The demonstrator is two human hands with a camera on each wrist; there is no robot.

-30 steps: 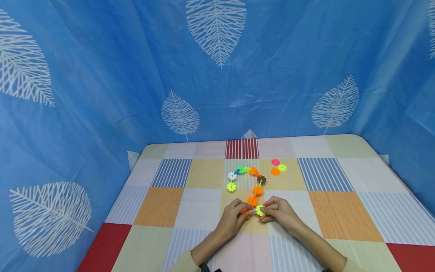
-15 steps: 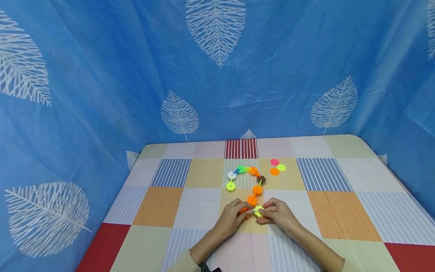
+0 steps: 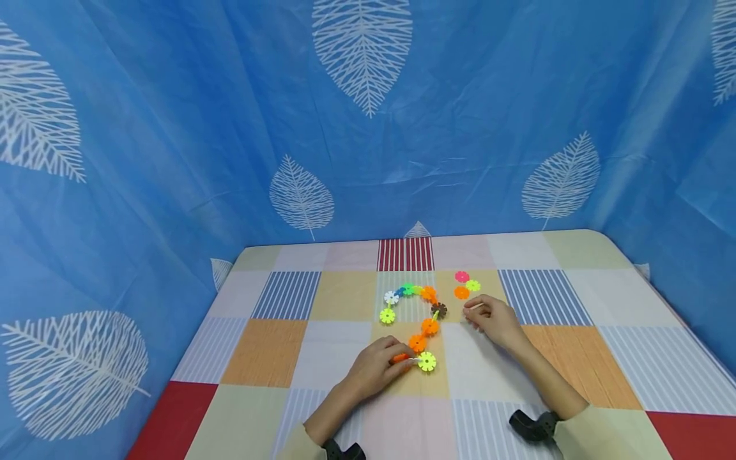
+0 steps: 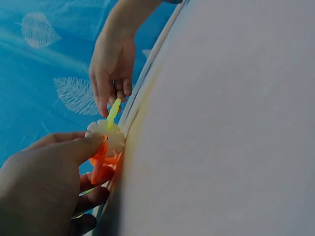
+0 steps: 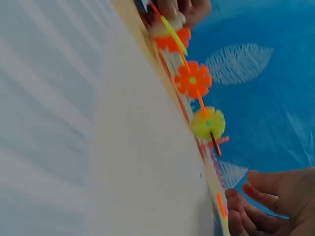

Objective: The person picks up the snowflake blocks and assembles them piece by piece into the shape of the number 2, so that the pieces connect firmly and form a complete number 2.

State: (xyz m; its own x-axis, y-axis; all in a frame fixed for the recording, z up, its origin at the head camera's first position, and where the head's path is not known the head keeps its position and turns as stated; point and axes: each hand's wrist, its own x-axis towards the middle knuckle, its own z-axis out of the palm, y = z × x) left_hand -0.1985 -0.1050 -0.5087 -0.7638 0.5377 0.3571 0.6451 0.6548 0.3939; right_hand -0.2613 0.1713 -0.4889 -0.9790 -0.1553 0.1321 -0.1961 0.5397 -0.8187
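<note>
A curved chain of interlocking notched plastic discs lies on the table, with a white disc (image 3: 391, 298) and a yellow-green disc (image 3: 388, 316) at its far left end. A brown disc (image 3: 439, 310) and two orange discs (image 3: 417, 343) run down to the near end. There my left hand (image 3: 374, 368) pinches a white disc (image 4: 115, 142) between thumb and fingers. Slotted into it is a yellow-green disc (image 3: 427, 361), standing clear of the fingers. My right hand (image 3: 496, 319) hovers with bent, loose fingers just short of three loose discs, pink (image 3: 462, 276), yellow-green (image 3: 473, 285) and orange (image 3: 462, 292).
A patchwork-print cloth (image 3: 339, 351) covers the table. Blue curtain (image 3: 437, 128) with white leaf prints hangs behind and at both sides. Each wrist carries a black camera mount, the right one (image 3: 535, 427) showing fully.
My right hand has let go of the near yellow-green disc and moved up and right toward the loose discs. My left hand, still pinching, has shifted slightly left with the chain's near end.
</note>
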